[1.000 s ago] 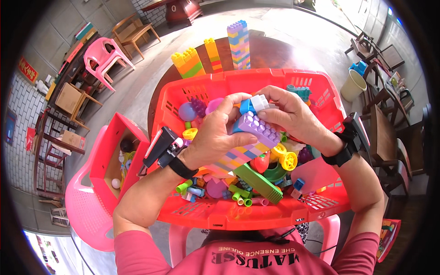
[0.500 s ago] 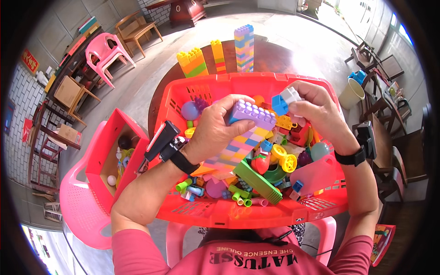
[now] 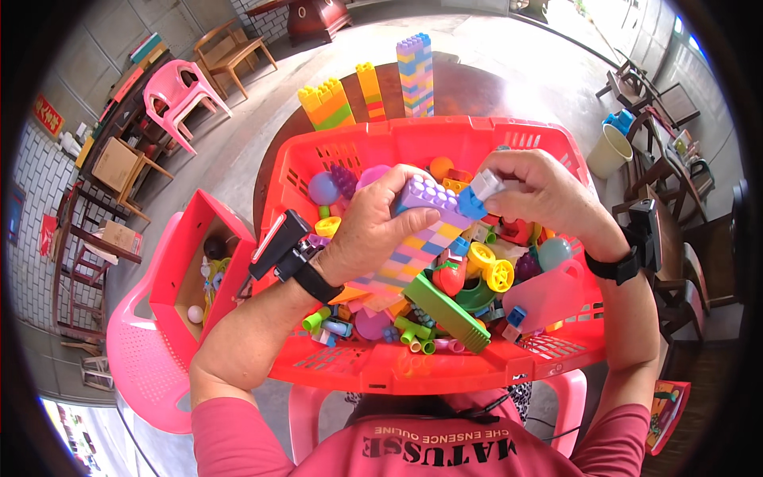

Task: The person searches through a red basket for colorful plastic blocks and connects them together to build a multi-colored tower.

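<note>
My left hand (image 3: 380, 222) is wrapped round a tall tower of toy building bricks (image 3: 413, 246), lilac at its top end with purple, blue, yellow and pink rows below. The tower is tilted over a red plastic basket (image 3: 318, 372) full of toys. Between thumb and fingers, my right hand (image 3: 536, 191) pinches a small white brick (image 3: 486, 184) joined to a blue brick (image 3: 471, 204). That blue brick is at the right end of the tower's studded top; whether it is pressed on, I cannot tell. A green brick-like bar (image 3: 449, 312) lies under the tower.
Behind the basket, a round dark table (image 3: 469, 83) bears a purple-and-blue brick tower (image 3: 416, 75) and two yellow stacks, one of them this wide stack (image 3: 326, 103). At left, a red box (image 3: 171, 278) sits on a pink chair (image 3: 147, 366). A cream bin (image 3: 610, 151) stands at right.
My right hand has moved left and slightly down, bringing the white and blue bricks from apart to the top end of the tower. My left hand keeps its hold.
</note>
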Demonstrator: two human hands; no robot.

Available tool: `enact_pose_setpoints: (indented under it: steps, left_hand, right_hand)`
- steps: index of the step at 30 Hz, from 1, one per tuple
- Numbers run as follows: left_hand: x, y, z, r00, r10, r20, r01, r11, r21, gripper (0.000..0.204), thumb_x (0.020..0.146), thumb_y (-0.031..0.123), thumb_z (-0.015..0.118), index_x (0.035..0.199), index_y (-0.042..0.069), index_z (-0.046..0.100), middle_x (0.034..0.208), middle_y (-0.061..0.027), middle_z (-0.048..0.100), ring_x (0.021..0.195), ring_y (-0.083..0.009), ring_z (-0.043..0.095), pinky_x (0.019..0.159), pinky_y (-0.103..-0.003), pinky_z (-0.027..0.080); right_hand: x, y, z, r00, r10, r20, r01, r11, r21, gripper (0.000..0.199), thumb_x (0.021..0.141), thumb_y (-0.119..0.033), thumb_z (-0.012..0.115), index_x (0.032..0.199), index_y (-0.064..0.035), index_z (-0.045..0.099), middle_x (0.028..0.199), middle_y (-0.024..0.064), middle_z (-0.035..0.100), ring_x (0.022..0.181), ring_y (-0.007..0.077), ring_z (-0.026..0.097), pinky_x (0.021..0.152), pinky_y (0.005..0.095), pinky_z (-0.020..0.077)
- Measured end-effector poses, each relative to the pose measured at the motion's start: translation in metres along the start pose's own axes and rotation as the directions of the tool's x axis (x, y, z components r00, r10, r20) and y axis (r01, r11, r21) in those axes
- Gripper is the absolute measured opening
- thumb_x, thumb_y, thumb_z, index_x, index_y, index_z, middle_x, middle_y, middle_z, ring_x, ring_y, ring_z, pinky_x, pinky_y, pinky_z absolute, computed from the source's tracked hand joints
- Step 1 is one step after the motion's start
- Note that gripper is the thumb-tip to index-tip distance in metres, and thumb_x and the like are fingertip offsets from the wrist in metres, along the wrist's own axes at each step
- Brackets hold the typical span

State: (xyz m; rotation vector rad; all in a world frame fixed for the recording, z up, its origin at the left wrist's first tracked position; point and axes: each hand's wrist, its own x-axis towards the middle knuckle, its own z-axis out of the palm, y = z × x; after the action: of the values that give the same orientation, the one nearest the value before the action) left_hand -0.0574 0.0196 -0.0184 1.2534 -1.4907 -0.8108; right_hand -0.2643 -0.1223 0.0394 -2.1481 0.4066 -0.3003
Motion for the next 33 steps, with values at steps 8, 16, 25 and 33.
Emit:
enact_pose_setpoints:
  steps: [8, 16, 25, 33]
  left_hand:
    - [-0.004, -0.003, 0.007, 0.995, -0.087, -0.04, 0.089, 0.995, 0.044, 0.037, 0.088, 0.016, 0.071, 0.115, 0.009, 0.046, 0.099, 0.0003, 0.053, 0.091, -0.0057, 0.051, 0.081, -0.024, 0.047]
    - [-0.004, 0.005, 0.008, 0.987, -0.144, -0.065, 0.146, 0.989, 0.025, 0.053, 0.072, 0.01, 0.084, 0.11, 0.01, 0.049, 0.097, 0.0009, 0.058, 0.09, -0.0064, 0.056, 0.078, -0.024, 0.048]
    - [-0.005, 0.007, 0.011, 0.993, -0.019, -0.116, 0.032, 0.993, 0.11, 0.049, 0.072, 0.013, 0.085, 0.107, 0.01, 0.051, 0.094, 0.0002, 0.059, 0.087, -0.007, 0.057, 0.076, -0.025, 0.049]
    - [-0.008, 0.015, 0.013, 0.98, 0.106, -0.167, -0.071, 0.977, 0.202, 0.046, 0.072, 0.016, 0.084, 0.103, 0.008, 0.051, 0.086, -0.0057, 0.063, 0.08, -0.0125, 0.063, 0.07, -0.03, 0.05]
  right_hand:
    - [0.002, 0.002, 0.017, 0.997, 0.056, 0.058, -0.059, 0.998, 0.038, 0.024, 0.082, -0.008, 0.068, 0.101, 0.0015, 0.057, 0.078, 0.0029, 0.059, 0.071, 0.0049, 0.056, 0.061, 0.0241, 0.0465]
    - [0.001, 0.001, 0.014, 0.993, 0.094, 0.075, -0.105, 0.983, 0.153, 0.021, 0.083, -0.006, 0.069, 0.1, 0.0003, 0.059, 0.076, 0.0006, 0.059, 0.071, 0.0037, 0.054, 0.061, 0.0231, 0.0458]
    - [0.0, -0.001, 0.02, 1.0, -0.017, -0.013, 0.017, 0.999, -0.047, 0.024, 0.083, -0.014, 0.07, 0.095, 0.002, 0.058, 0.073, 0.0092, 0.063, 0.065, 0.0125, 0.063, 0.057, 0.0289, 0.0488]
    - [-0.001, -0.009, 0.017, 0.995, 0.05, 0.089, -0.056, 0.996, 0.062, 0.022, 0.083, -0.009, 0.068, 0.097, 0.0001, 0.055, 0.071, 0.0038, 0.059, 0.064, 0.006, 0.054, 0.055, 0.0249, 0.0444]
